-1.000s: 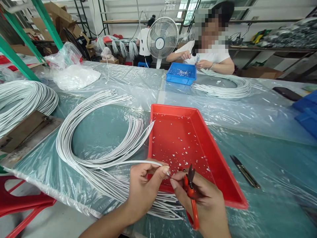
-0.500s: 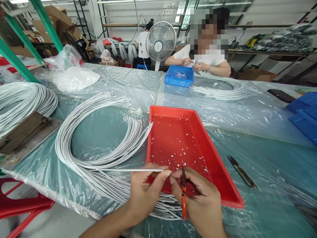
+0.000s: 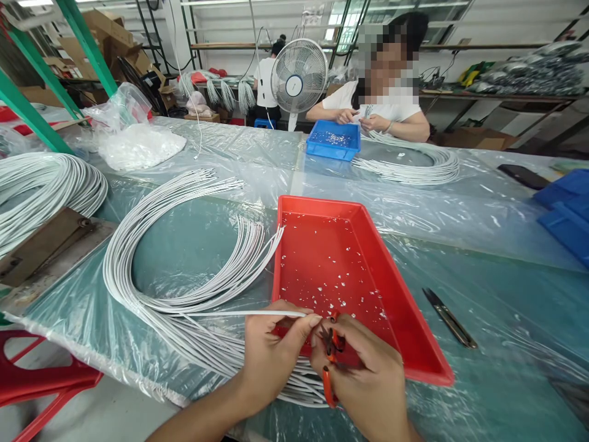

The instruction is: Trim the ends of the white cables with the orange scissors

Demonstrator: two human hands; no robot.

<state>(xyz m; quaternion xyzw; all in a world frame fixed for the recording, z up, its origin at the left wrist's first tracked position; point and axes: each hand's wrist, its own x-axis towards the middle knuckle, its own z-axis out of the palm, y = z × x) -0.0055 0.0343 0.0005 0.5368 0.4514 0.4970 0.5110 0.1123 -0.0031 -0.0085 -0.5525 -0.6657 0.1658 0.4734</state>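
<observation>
- Head view: a left hand [image 3: 271, 344] is closed in a pinch, thumb over forefinger, on a slender white round-sheathed cable [image 3: 267, 314] just short of its tip; so near a grip presumably stops the flexible end from bending away.
- The right hand [image 3: 368, 368], curled nearly closed, retains a small pair of orange-handled cutters [image 3: 327, 380] with dark metal blades. Its fingertips meet the left hand's at the cable tip; whether they grip the tip itself cannot be told.
- The cutters lie within the palm and fingers, apparently so that thumb and forefinger can work without setting them down.
- Both hands stand over the near edge of a shallow red plastic tray [image 3: 398, 294], a position that probably lets scraps fall inside, where small white chips [image 3: 343, 304] lie scattered.
- Left of the tray, a looped bundle of white cables [image 3: 120, 258] rests on a green, clear-plastic-covered surface [image 3: 515, 307], the pinched cable running out from it; this placement seems to keep the ends within reach.
- Right of the tray, apart from both hands, lies a slim metallic utility knife [image 3: 450, 319].
</observation>
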